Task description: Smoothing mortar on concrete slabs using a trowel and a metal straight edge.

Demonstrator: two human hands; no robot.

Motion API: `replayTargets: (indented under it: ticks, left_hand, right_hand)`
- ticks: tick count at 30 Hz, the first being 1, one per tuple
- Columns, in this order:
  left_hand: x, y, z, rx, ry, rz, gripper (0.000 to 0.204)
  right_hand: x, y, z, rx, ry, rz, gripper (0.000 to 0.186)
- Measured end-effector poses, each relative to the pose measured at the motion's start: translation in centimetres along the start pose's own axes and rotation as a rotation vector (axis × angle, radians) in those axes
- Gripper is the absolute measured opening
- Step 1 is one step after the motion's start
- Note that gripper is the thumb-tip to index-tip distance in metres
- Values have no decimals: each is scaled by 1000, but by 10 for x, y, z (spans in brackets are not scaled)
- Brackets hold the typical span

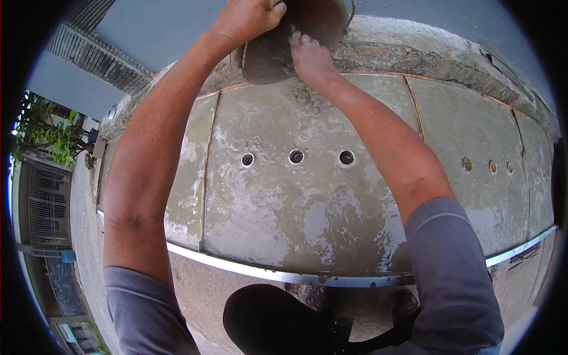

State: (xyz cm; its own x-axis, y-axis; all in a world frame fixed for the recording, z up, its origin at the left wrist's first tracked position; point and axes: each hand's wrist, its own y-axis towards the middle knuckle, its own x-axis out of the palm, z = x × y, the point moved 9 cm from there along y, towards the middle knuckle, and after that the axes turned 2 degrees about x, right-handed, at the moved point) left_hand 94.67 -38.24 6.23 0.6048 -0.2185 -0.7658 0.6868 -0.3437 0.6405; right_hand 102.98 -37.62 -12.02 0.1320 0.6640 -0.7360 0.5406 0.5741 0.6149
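Observation:
At the top of the view a tilted, mud-stained bucket (266,62) has its mouth turned toward the wet concrete slab (278,207). My left hand (248,22) is closed around the bucket's rim. At the mouth of the bucket is my right hand (313,59), its wet, grey-smeared fingers bent and somewhat apart against the inner side. I see nothing held in it. Below the bucket, a small lump of wet mortar (307,93) lies on the slab's far part. The bucket's upper end is cut off by the frame edge.
Three round pipe-lined holes (296,156) run across the slab, with more holes (493,167) to the right. Thin wooden strips (208,171) divide its surface. A metal edge (284,276) borders the near side. A rough concrete ledge (408,53) runs behind.

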Motion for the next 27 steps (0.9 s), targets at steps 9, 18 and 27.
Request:
replayTargets:
  ticks: [9,18,27]
  left_hand:
    - [-1,-6,18,191,23,150,7]
    - [1,-6,11,83,80,16,9]
    - [6,-20,0,-64,46,-108,17]
  right_hand:
    - [-7,-7,8,169,34,-88,31]
    - [19,-20,29,-120,-25,-215,29]
    - [42,-61,53,-95,-15,-531,37]
